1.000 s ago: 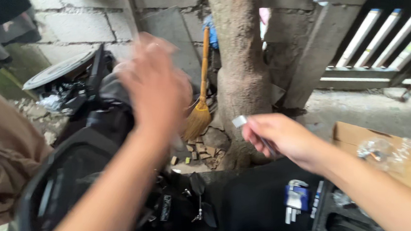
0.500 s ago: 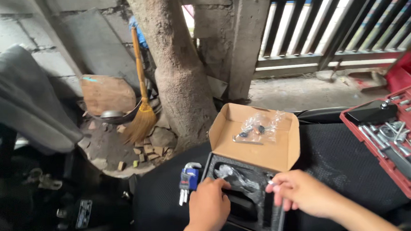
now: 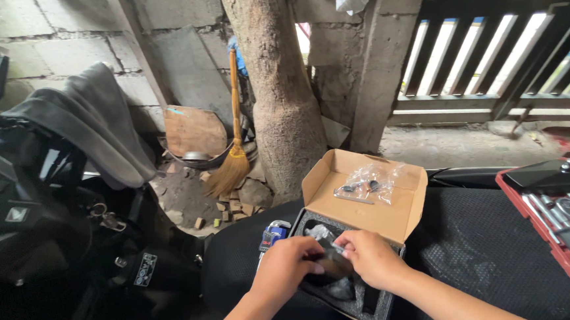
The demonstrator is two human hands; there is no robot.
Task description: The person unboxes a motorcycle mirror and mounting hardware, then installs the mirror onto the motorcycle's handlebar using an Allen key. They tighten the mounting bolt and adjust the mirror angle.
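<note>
An open cardboard box (image 3: 402,220) with a black foam insert (image 3: 373,306) rests on a black scooter seat (image 3: 495,246). My left hand (image 3: 283,267) and my right hand (image 3: 370,260) meet over the insert. Both are closed on a black part (image 3: 331,268) lying in it. A small shiny bit shows between my right fingertips. On the raised box flap lies a clear plastic bag of small hardware (image 3: 365,185). A blue-handled hex key set (image 3: 274,236) sits just left of the box, close to my left hand.
A red tool case (image 3: 566,228) full of sockets and wrenches lies at the right, a black mirror (image 3: 546,177) on it. A scooter front with a grey cloth (image 3: 91,119) stands left. Behind are a tree trunk (image 3: 281,94), a broom (image 3: 235,150), a block wall and a slatted gate (image 3: 489,48).
The view swung from the scooter's front down to the box on the seat. Both hands came down into the box and closed together on the black part.
</note>
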